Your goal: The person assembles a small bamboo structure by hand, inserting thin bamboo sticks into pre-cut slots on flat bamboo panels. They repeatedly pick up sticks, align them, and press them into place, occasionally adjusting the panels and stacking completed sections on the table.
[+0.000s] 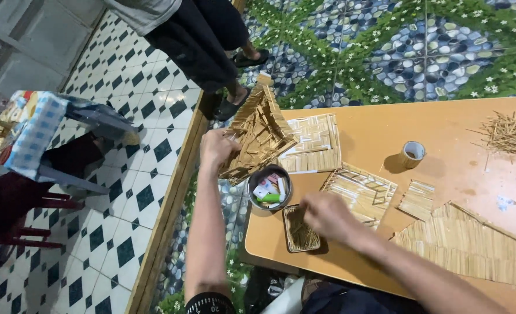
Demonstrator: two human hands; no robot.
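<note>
Gripping a small house frame (260,136) built of pale wooden sticks, your left hand (216,149) holds it tilted over the near-left corner of the worktop (444,125), fingers closed on its lower edge. You can see its sloped roof of close-set sticks and an open lattice beneath. Your right hand (326,216) reaches into a small rectangular tray (300,231) of loose sticks; you cannot tell whether its fingers pinch anything.

Just beside the frame stands a round metal tin (269,187) holding small packets in white, pink and green. Flat stick panels (312,142) lie around it, a roll of tape (411,154) stands further back, and a heap of loose sticks (510,132) lies at the far right.

You work at a tan wooden worktop over a floor (386,46) printed with pebbles and greenery, beside black-and-white tiles (118,192). Another person's legs (205,40) stand nearby.
</note>
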